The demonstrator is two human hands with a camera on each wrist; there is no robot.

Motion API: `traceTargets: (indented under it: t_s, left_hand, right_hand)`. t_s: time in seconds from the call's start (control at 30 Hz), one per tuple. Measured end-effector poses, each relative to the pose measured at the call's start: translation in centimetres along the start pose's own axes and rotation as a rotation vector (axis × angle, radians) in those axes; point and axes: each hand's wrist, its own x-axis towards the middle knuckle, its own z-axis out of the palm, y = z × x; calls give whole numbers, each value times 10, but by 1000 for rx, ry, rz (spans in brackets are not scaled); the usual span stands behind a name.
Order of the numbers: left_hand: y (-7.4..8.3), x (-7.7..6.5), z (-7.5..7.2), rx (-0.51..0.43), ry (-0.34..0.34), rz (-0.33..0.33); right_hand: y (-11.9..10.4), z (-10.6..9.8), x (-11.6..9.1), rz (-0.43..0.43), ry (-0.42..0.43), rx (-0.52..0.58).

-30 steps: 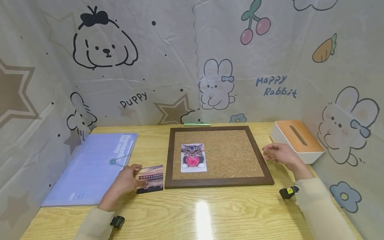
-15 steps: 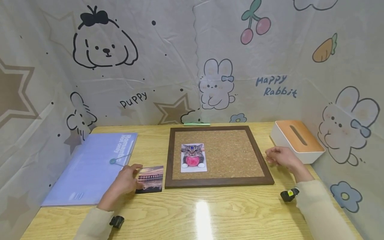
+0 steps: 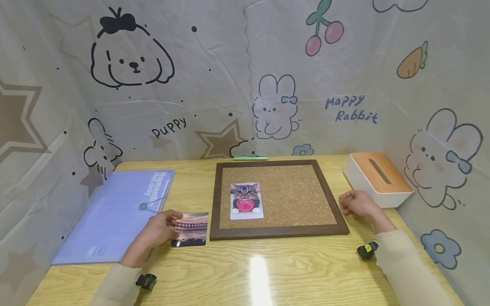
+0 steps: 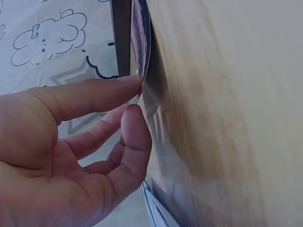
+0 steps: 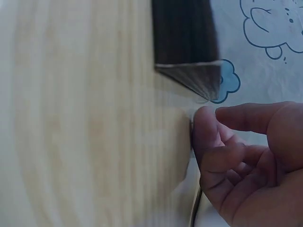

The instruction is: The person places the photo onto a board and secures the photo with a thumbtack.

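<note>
In the head view my left hand (image 3: 158, 228) pinches the left edge of a sunset photo (image 3: 193, 229) with a dark pier across it. The left wrist view shows the thumb and a finger on the edge of the photo (image 4: 142, 40), which bends slightly and stands a little off the table. To its right lies a cork board (image 3: 294, 193) in a dark brown frame. A cat photo (image 3: 246, 204) is on the board's left part, with a small blue pin (image 3: 244, 187) near its top. My right hand (image 3: 359, 204), fingers loosely curled and holding nothing, rests beside the frame's right side.
A lilac document folder (image 3: 115, 212) with a string button lies at the left. A white tissue box (image 3: 377, 178) with a wooden lid stands behind my right hand. A green stick-like item (image 3: 250, 158) lies behind the board. Printed cloth hangs around the table.
The left hand has drawn the sunset photo slightly left and its near edge now looks lifted. The right hand has lowered a little along the frame's right side.
</note>
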Motion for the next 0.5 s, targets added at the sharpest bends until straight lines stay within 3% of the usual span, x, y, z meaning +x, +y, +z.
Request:
traceTargets:
  t_s: [0.5]
  left_hand:
    - [-7,0,-7,-139,-91,49]
  right_hand:
    - [2,3,4,-26,32,-153]
